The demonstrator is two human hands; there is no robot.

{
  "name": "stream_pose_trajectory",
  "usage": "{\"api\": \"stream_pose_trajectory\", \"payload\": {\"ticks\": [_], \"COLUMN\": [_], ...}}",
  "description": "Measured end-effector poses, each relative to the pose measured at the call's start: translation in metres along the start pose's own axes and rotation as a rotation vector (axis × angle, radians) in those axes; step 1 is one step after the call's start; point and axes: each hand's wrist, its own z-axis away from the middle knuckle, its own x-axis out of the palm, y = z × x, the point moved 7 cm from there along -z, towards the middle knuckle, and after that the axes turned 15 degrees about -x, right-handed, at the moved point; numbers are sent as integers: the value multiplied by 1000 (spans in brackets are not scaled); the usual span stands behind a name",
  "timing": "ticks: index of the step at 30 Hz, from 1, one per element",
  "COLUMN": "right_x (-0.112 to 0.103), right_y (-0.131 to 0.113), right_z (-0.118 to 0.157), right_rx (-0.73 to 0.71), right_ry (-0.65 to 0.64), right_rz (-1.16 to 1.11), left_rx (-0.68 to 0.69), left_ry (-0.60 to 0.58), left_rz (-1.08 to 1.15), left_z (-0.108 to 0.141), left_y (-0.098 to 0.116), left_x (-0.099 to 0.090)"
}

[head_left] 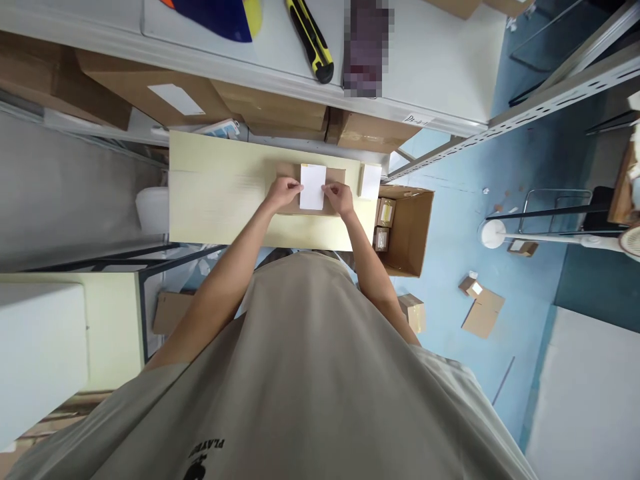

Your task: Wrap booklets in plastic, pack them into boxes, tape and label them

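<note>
A white paper sheet (pixel 313 187) lies over a flat brown cardboard piece (pixel 335 176) on the pale yellow table (pixel 215 193). At the sheet's left edge, my left hand (pixel 284 192) has its thumb and fingers pinched on the paper. My right hand (pixel 340 198) pinches the opposite edge in the same way. Both hands rest above the cardboard. A white stack of paper (pixel 371 181) stands at the table's right end, apart from my right hand.
An open cardboard box (pixel 413 230) with small boxes inside adjoins the table's right end. Beyond the table, a shelf (pixel 430 60) bears a yellow and black cutter (pixel 312 41). Brown cartons (pixel 280 107) sit beneath it. A metal rack post (pixel 525 103) slants at the right.
</note>
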Motion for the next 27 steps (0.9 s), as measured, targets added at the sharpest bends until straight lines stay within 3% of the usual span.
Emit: {"api": "stream_pose_trajectory", "payload": {"ticks": [8, 19, 27], "right_x": [4, 8, 11], "right_y": [2, 4, 12], "right_z": [4, 7, 7], "right_rx": [-24, -49, -112], "right_ry": [-27, -30, 61], "right_rz": [65, 127, 112], "left_rx": [12, 18, 22], "left_ry": [29, 54, 83], "left_rz": [-82, -83, -164], "left_z": [11, 9, 11], "left_y": [0, -4, -4], "left_x": [-3, 1, 1]}}
